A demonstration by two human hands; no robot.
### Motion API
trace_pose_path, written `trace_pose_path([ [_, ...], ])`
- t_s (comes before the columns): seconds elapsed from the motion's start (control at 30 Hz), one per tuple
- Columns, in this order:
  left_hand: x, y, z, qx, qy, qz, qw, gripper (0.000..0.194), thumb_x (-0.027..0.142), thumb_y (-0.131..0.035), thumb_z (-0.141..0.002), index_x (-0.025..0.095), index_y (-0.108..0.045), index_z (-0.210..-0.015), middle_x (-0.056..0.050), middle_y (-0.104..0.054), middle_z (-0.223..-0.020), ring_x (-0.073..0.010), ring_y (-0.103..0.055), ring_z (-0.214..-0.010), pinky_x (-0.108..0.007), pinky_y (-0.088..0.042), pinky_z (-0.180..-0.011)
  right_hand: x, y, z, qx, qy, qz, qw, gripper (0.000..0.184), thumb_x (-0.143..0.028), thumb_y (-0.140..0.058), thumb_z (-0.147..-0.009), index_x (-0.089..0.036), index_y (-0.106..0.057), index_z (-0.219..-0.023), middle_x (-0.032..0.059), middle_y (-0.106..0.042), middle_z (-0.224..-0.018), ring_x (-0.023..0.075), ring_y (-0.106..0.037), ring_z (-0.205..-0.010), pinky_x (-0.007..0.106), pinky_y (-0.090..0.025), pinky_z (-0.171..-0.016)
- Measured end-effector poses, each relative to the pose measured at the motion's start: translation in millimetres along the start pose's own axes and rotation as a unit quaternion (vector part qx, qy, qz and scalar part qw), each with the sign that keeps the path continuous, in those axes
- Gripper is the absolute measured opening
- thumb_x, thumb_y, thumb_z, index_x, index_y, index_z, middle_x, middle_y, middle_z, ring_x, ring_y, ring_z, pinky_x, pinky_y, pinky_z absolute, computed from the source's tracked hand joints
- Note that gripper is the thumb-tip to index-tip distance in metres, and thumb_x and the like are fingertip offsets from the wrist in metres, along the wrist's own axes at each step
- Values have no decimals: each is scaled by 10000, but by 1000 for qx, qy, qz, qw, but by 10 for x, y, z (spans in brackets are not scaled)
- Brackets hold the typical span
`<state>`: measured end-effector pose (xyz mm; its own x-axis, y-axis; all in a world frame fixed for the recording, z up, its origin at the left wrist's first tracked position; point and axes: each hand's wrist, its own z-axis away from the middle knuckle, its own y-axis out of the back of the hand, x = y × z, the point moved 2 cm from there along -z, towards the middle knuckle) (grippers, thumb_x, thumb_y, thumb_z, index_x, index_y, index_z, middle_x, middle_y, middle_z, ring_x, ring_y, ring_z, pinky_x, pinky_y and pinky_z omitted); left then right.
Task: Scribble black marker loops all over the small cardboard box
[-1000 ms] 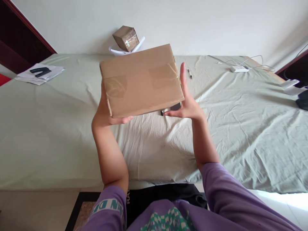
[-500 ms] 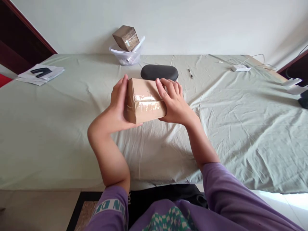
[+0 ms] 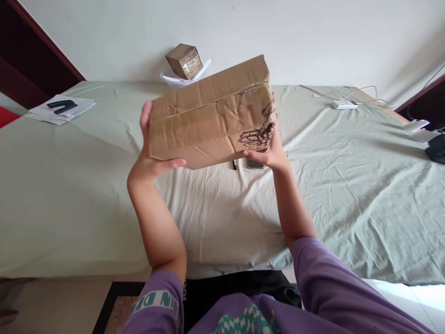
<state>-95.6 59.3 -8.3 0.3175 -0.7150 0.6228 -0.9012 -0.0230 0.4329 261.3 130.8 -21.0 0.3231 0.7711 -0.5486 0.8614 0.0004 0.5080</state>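
Note:
I hold a brown cardboard box (image 3: 208, 116) in the air above the bed, tilted with a broad creased face toward me. That face has a black scribble near its right end. My left hand (image 3: 151, 157) grips the box's left end, thumb under the lower edge and fingers behind. My right hand (image 3: 267, 150) grips the lower right corner. Under the box, a black marker (image 3: 235, 164) and a phone (image 3: 255, 163) lie on the sheet, partly hidden.
The bed wears a wrinkled pale green sheet (image 3: 347, 176). A small taped box (image 3: 184, 60) sits in a clear tub by the wall. Papers with a black stapler (image 3: 60, 106) lie far left. A white charger with cables (image 3: 344, 104) lies far right.
The box has been turned over in my hands and raised: half a second ago its narrow taped end faced me low over the sheet, now the broad scribbled face shows. It hides the black case.

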Motion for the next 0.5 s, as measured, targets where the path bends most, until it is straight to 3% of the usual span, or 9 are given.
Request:
trace_pose_path([
  [0.1,-68,-30,109,-105,143,-55,983,1350,584,-1009,-741,529,-134,-1768,-99,-150,-1892,-539,-213,-1732,-850,-380,-1270,-124,52,-8,21,40,-8,999,1671,-1099,-638,-633,-324,348,-1738,148,-219,-1873,438,-302,-1727,680,-280,-1409],
  [0.17,-25,-112,131,-152,176,-46,972,1460,537,-1053,-668,591,-92,-1766,-68,-111,-1908,-573,-198,-1729,-866,-479,-1183,-251,64,-4,-9,51,11,999,1630,-1103,-586,-666,-315,370,-1726,134,-246,-1867,430,-310,-1725,673,-287,-1412],
  [0.23,62,-238,87,-172,148,14,974,1653,469,-1088,-614,634,115,-1735,-36,-42,-1921,-554,-278,-1711,-812,-577,-1130,-346,41,1,-37,41,28,998,1574,-1101,-535,-702,-308,341,-1742,122,-205,-1887,411,-279,-1743,640,-286,-1423],
  [0.3,141,-355,17,-177,124,44,975,1684,437,-1079,-652,609,212,-1720,-45,-21,-1922,-532,-369,-1676,-761,-634,-1099,-394,5,0,-25,42,10,999,1552,-1107,-493,-707,-303,332,-1748,113,-108,-1910,391,-251,-1756,604,-293,-1426],
  [0.4,233,-444,-58,-166,68,20,984,1643,493,-1054,-678,614,214,-1715,9,54,-1920,-513,-366,-1684,-737,-616,-1158,-393,-44,-10,7,58,-52,997,1552,-1131,-409,-675,-294,384,-1715,106,-39,-1912,371,-223,-1767,599,-282,-1430],
  [0.5,304,-455,-68,-131,24,-35,991,1558,585,-1014,-704,589,146,-1743,24,25,-1916,-486,-317,-1717,-750,-470,-1302,-365,-70,-8,15,48,-45,998,1533,-1151,-351,-636,-328,350,-1723,52,28,-1912,352,-125,-1791,599,-226,-1455],
])
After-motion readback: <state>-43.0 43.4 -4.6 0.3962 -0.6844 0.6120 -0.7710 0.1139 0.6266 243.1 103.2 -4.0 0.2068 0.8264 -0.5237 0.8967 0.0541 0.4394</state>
